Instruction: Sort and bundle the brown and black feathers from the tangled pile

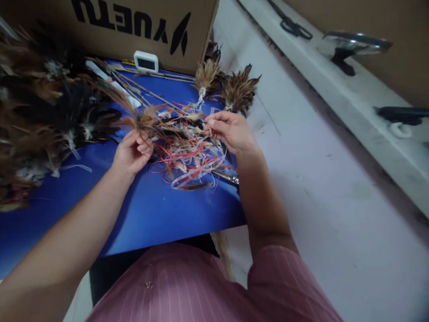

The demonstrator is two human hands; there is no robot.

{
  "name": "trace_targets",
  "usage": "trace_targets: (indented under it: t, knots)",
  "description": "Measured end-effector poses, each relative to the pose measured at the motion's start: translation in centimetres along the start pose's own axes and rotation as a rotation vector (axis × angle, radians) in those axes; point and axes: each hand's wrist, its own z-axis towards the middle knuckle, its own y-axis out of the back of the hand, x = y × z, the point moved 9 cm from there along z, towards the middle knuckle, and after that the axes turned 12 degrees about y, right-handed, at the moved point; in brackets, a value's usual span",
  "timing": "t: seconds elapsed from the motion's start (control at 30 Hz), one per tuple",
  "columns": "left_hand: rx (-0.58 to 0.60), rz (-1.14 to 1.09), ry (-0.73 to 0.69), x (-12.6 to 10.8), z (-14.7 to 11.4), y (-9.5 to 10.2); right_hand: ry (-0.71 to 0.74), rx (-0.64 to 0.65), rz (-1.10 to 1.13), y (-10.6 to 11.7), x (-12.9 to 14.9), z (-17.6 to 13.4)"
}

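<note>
Pinched in my left hand is a small bunch of brown feathers, its plumes spreading upward and to the left. My right hand is raised over the right side of the scrap heap, thumb and fingertips pressed together; whatever lies between them is too small to make out. Between both hands spreads a tangle of red and clear plastic strings mixed with loose feathers. A pair of scissors lies partly under this tangle, close to my right forearm.
Piled feather bundles fill the left of the blue table. Two tied feather bundles stand at the back right. Behind are thin sticks, a small white digital display and a cardboard box. A pale wall borders the right.
</note>
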Motion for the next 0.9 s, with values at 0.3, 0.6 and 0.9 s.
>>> trace_targets:
  t: [0.3,0.6,0.9]
  knots:
    - [0.025,0.148,0.073,1.3,-0.6,-0.3,0.062,-0.167,0.045,-1.0,0.2,-3.9]
    - [0.037,0.345,0.155,3.7,-1.6,-1.7,0.067,-0.077,-0.05,-5.5,-1.6,-4.7]
    - [-0.011,0.396,0.161,4.9,-1.5,-1.2,0.168,0.042,-0.111,-7.4,-2.3,-4.5]
